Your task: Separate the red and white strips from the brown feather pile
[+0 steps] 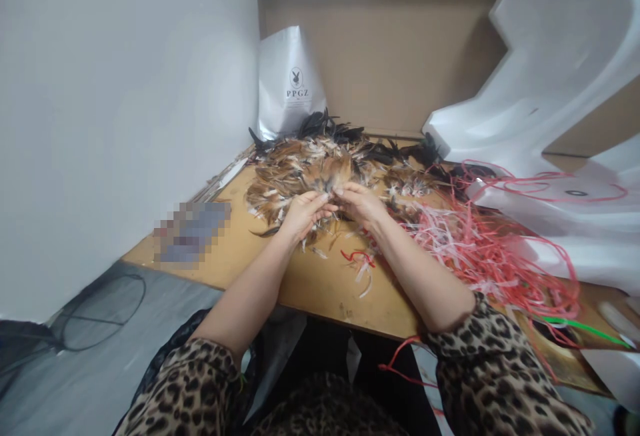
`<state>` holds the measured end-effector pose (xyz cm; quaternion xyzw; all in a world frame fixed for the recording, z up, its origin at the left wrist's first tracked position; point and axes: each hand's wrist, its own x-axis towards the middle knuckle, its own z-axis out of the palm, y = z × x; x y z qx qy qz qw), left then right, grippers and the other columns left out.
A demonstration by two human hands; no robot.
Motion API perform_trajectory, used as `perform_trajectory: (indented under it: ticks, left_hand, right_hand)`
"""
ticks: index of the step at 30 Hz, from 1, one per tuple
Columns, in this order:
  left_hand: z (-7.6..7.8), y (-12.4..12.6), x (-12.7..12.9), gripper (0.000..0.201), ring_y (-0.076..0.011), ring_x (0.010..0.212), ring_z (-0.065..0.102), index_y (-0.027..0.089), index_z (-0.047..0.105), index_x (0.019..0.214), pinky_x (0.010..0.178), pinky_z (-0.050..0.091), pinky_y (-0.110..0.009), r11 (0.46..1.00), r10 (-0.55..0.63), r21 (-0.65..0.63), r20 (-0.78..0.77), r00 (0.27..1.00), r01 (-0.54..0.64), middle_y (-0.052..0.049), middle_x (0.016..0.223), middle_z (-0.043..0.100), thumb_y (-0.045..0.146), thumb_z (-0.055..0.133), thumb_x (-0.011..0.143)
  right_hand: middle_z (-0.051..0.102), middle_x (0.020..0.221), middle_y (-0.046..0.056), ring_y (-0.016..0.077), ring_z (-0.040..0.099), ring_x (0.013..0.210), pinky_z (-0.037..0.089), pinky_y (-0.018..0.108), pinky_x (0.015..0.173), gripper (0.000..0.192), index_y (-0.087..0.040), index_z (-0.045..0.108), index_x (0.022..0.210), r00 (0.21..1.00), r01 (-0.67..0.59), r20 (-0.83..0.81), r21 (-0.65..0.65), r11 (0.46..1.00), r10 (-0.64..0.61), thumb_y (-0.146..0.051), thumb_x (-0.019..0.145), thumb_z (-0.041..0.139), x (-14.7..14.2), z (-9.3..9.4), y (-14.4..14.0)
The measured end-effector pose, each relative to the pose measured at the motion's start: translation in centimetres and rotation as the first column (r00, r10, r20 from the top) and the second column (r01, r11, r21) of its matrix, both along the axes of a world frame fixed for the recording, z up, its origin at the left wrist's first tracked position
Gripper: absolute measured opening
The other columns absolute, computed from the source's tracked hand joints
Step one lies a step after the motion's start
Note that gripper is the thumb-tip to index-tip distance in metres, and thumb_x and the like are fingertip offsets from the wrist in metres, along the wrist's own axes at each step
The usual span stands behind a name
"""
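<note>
The left hand and right hand meet nearly fingertip to fingertip, each pinching the base of a small fan of brown feathers between thumb and fingers, with both forearms reaching forward and angling inward. The fan sits just beyond the fingertips, its tips pointing away from the body, its quills toward the hands, and its long axis running roughly straight ahead. Just beyond and left of the hands lies a feather pile on the table, with tangled pink string right of the right hand.
</note>
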<state>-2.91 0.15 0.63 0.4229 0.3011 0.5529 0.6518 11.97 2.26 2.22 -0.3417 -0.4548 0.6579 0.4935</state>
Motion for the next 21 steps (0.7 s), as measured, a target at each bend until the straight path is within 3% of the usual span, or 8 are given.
perform_trajectory:
  ticks: [4,10,13,17,19,21]
  left_hand:
    - [-0.3,-0.1,0.1,0.027,-0.0122,0.068,0.066,0.012,0.065,0.079,0.061,0.05,-0.019,0.998,-0.057,0.034,-0.046,0.997,0.059,-0.009,0.08,0.069,0.033,0.072,0.065]
    - [-0.2,0.0,0.1,0.028,-0.009,0.062,0.062,0.013,0.067,0.077,0.051,0.045,-0.016,1.0,0.01,0.023,-0.107,0.994,-0.007,-0.01,0.085,0.069,0.036,0.072,0.063]
    - [0.0,0.2,-0.1,0.027,-0.006,0.053,0.057,0.013,0.067,0.077,0.045,0.04,-0.015,0.981,0.187,0.081,-0.129,0.974,-0.177,-0.008,0.08,0.069,0.037,0.069,0.065]
    - [0.6,0.3,-0.4,0.024,-0.003,0.046,0.05,0.013,0.065,0.073,0.043,0.037,-0.015,0.876,0.461,0.196,-0.072,0.885,-0.44,-0.006,0.077,0.069,0.037,0.066,0.069]
    - [1.0,0.1,-0.5,0.025,-0.0047,0.05,0.054,0.013,0.064,0.076,0.043,0.038,-0.016,0.879,0.448,0.196,-0.023,0.894,-0.435,-0.008,0.085,0.069,0.037,0.066,0.069]
    - [1.1,-0.1,-0.3,0.027,-0.0062,0.052,0.057,0.012,0.064,0.08,0.043,0.039,-0.016,0.927,0.352,0.141,-0.017,0.936,-0.346,-0.01,0.087,0.069,0.037,0.067,0.068]
  right_hand:
    - [0.058,0.056,-0.004,0.0092,0.053,0.054,0.04,0.022,0.053,0.03,-0.018,0.056,0.066,0.999,0.008,-0.039,-0.039,0.999,-0.01,-0.031,0.05,0.077,-0.2,0.1,0.0]
    - [0.057,0.058,-0.006,0.0081,0.051,0.053,0.033,0.019,0.045,0.032,-0.02,0.052,0.067,0.986,0.157,-0.038,-0.125,0.98,-0.163,-0.029,0.048,0.075,0.9,0.4,0.9]
    - [0.056,0.058,-0.006,0.0079,0.05,0.053,0.033,0.019,0.046,0.033,-0.019,0.051,0.066,0.979,0.193,-0.04,-0.135,0.972,-0.2,-0.029,0.046,0.076,1.6,0.4,1.2]
    - [0.052,0.054,-0.006,0.0071,0.048,0.053,0.032,0.018,0.047,0.032,-0.018,0.052,0.064,0.981,0.19,-0.037,-0.073,0.979,-0.193,-0.03,0.047,0.077,1.8,0.7,1.2]
    - [0.051,0.052,-0.006,0.0068,0.046,0.052,0.031,0.019,0.047,0.029,-0.017,0.055,0.063,0.985,0.171,-0.014,-0.011,0.985,-0.171,-0.031,0.049,0.076,1.5,0.9,0.9]
    - [0.053,0.053,-0.005,0.0066,0.046,0.051,0.032,0.02,0.048,0.027,-0.017,0.057,0.063,0.988,0.154,0.015,0.038,0.987,-0.154,-0.032,0.051,0.076,1.0,1.1,0.5]
